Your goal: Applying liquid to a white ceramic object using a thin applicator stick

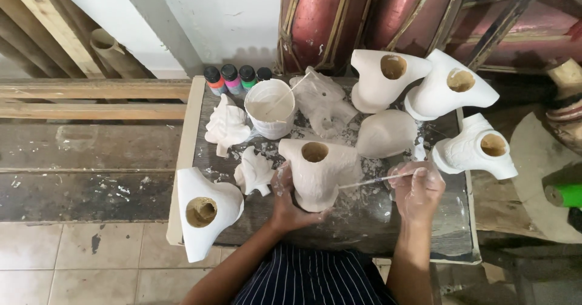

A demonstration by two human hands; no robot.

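Left hand (290, 203) grasps hollow plaster figure (319, 170), frame centre; right hand (417, 190) pinches brush (373, 181); keep figure steady, strokes light, even.

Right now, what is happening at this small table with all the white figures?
A person sits at a worn table and paints a white plaster figure. The left hand steadies the figure at its base, while the right hand holds a thin brush whose tip touches the figure's side. A white cup of paint stands behind it, beside small paint bottles, and more white hollow figures lie around.
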